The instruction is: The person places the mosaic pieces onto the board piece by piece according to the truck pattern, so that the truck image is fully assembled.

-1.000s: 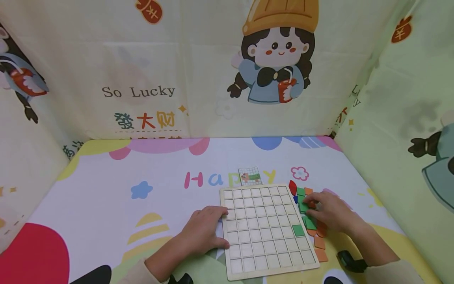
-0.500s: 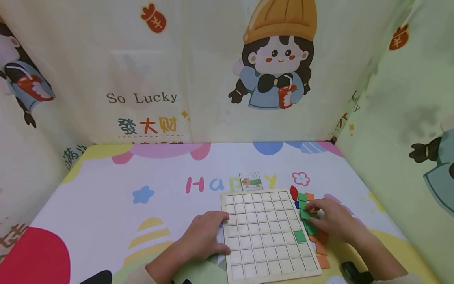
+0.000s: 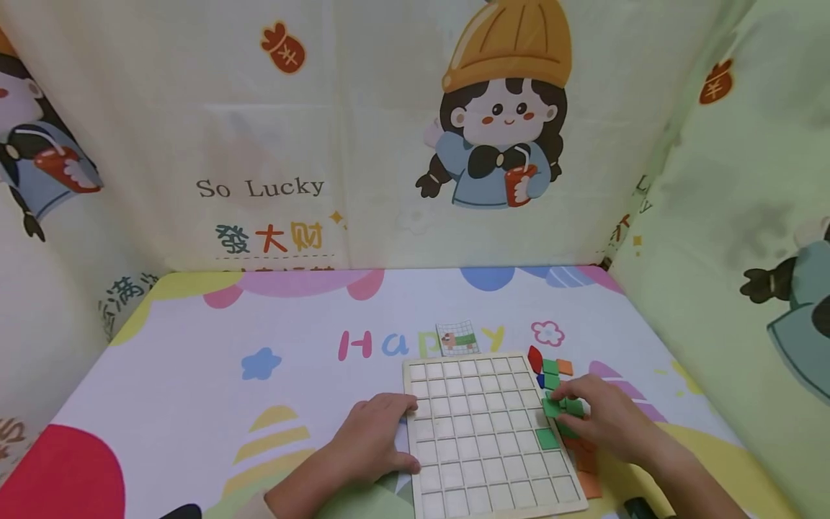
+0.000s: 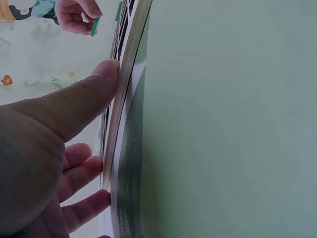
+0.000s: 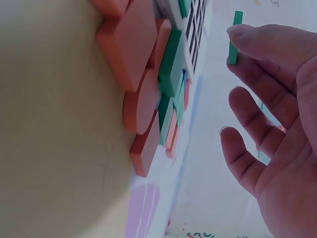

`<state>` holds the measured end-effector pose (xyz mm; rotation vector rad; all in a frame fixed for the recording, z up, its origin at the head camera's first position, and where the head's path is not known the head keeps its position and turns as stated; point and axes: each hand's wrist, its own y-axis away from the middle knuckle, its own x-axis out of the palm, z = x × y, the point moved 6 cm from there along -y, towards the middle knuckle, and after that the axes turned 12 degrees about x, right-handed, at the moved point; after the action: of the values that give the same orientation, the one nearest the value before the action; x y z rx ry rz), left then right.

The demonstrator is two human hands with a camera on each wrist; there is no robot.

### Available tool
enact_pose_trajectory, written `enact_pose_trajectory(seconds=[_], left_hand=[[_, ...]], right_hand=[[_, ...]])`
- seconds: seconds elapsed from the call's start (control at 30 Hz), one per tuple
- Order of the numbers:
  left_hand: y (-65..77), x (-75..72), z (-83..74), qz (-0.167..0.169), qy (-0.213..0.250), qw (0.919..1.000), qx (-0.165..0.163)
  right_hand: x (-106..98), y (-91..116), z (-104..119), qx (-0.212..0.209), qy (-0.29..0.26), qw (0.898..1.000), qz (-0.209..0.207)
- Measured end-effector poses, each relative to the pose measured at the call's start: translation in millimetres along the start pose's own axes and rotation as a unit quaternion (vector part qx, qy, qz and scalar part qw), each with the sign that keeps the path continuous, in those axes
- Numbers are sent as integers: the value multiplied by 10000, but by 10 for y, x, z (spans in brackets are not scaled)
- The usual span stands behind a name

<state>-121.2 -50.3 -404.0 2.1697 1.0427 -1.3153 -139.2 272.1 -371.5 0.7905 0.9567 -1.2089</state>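
Observation:
My right hand (image 3: 612,418) pinches a square green tile (image 5: 236,37) between thumb and forefinger, raised over the loose pieces by the board's right side. Its other fingers are spread in the right wrist view. With thumb and fingertips, my left hand (image 3: 372,440) touches the left edge of a pale wooden grid board (image 3: 411,432). One green tile (image 3: 547,438) lies in a cell at the board's right column. Beside the board are green tiles (image 5: 171,64) and orange pieces (image 5: 141,101), partly hidden by my right hand in the head view.
A small picture card (image 3: 457,339) with a gridded drawing lies behind the board's far edge. At the far right corner sit a red piece (image 3: 534,359), a dark blue piece (image 3: 541,381) and an orange square (image 3: 565,367). Printed cloth walls (image 3: 363,144) stand around the patterned tabletop (image 3: 194,382).
The right hand has lifted a green tile from the pile beside the board and drawn it slightly nearer the board's edge. The left hand stays at the left edge; the head view has tilted up.

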Motion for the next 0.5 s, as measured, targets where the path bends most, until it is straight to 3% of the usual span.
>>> enact_pose_trajectory(seconds=[0.1, 0.5], left_hand=[[6, 5, 6, -21, 1, 10000, 7], [6, 21, 12, -18, -36, 10000, 3]], right_hand=[[18, 23, 34, -112, -55, 9999, 12], [144, 89, 117, 125, -115, 9993, 341]])
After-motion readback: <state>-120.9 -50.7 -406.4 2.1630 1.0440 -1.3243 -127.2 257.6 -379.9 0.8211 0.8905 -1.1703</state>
